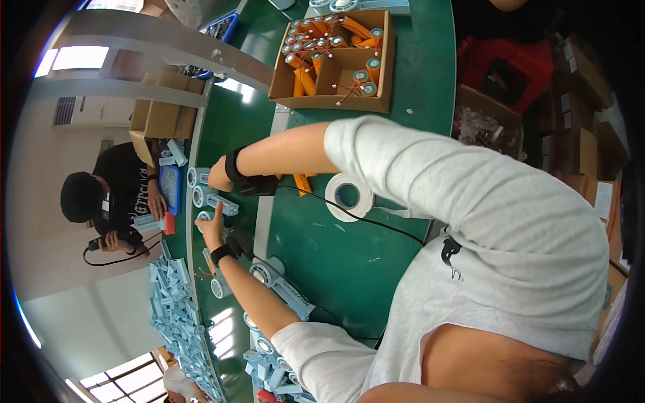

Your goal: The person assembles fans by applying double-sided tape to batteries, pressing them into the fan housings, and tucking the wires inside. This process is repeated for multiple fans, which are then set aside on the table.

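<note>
We cannot tell how the fingers of the right hand (218, 176) close: the grip faces away. The left hand (212, 227) hides what it touches. The white shirt (484, 221) covers much of the tabletop (336, 262). The pale-blue parts (176, 316) blur near the rim.

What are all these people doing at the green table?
A person in a white shirt reaches both arms across a green table. The left hand and right hand are at some pale blue plastic parts near the table's edge; whether they grip one is hard to tell. A roll of white tape lies beside the right arm, and a cardboard box of orange tubes sits farther off. A co-worker in black works opposite.
</note>
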